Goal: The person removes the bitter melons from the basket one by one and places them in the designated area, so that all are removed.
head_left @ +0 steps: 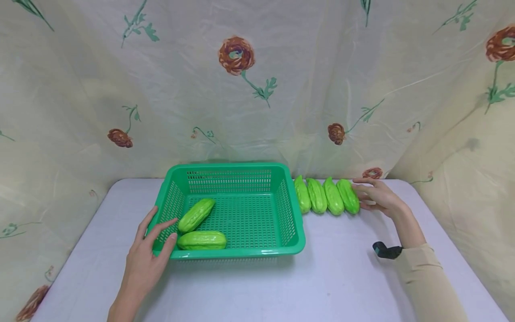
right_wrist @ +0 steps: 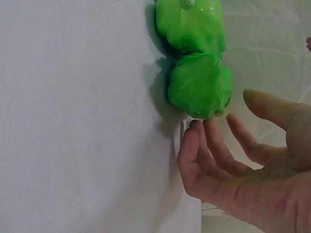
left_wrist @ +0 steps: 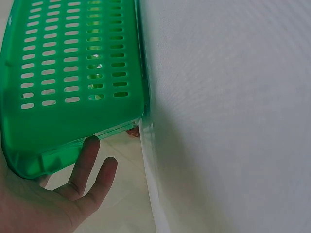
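A green plastic basket point(head_left: 241, 253) with slotted walls stands on the table, and two light green ribbed gourds lie inside: one slanted gourd point(head_left: 196, 215) and one crosswise gourd point(head_left: 202, 240) at its near left corner. My left hand point(head_left: 145, 261) rests at the basket's left rim, fingers spread, thumb and a finger reaching over the edge. In the left wrist view two fingers point(left_wrist: 101, 182) extend straight outside the wall. Several similar gourds point(head_left: 317, 197) stand in a row right of the basket. At the rightmost gourd point(right_wrist: 201, 86), my right hand point(head_left: 378, 195) has loosely bent fingertips touching or nearly touching it.
A white cloth covers the table point(head_left: 322, 281). Behind and at both sides hangs a pale flowered curtain point(head_left: 289, 112). The row of gourds stands close against the basket's right wall, near the table's back edge. A black strap piece point(head_left: 387, 250) sits at the right wrist.
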Demonstrator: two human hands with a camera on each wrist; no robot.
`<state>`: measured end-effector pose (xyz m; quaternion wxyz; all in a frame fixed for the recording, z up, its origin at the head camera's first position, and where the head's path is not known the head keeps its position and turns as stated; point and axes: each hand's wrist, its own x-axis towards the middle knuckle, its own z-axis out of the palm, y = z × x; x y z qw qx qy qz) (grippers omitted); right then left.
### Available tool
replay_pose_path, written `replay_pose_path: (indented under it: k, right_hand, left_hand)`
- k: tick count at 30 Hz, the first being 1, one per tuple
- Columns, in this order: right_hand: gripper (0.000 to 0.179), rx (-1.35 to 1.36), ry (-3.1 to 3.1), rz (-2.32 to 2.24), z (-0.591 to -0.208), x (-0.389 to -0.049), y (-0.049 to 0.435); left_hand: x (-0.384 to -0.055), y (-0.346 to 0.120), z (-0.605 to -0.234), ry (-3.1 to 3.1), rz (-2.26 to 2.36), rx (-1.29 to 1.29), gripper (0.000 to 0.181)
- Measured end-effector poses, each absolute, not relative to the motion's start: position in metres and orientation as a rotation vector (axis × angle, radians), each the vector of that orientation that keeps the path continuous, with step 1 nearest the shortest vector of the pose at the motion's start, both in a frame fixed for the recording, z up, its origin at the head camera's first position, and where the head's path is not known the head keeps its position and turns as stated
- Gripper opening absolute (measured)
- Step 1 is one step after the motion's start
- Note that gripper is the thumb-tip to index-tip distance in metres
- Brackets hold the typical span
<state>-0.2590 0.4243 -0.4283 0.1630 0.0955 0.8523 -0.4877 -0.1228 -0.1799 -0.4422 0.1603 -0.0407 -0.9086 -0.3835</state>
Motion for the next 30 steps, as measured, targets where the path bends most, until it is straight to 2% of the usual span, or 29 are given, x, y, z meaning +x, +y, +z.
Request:
replay_pose_path:
  k: [7,14,30]
  right_hand:
    - [0.075,0.236,2.467,-1.393,-0.421,-0.258,0.426]
    - [0.067,0.112,2.608,-1.357,-0.406,-0.257,0.414]
    - [0.057,-0.235,2.568,-1.394,-0.352,-0.243,0.331]
  left_hand:
    - [-0.122,-0.180,-0.442,-2.589,-1.101,-0.111,0.034]
    - [-0.122,-0.181,-0.442,-2.597,-1.103,-0.106,0.035]
    - [-0.122,-0.181,-0.442,-2.598,-1.095,-0.119,0.035]
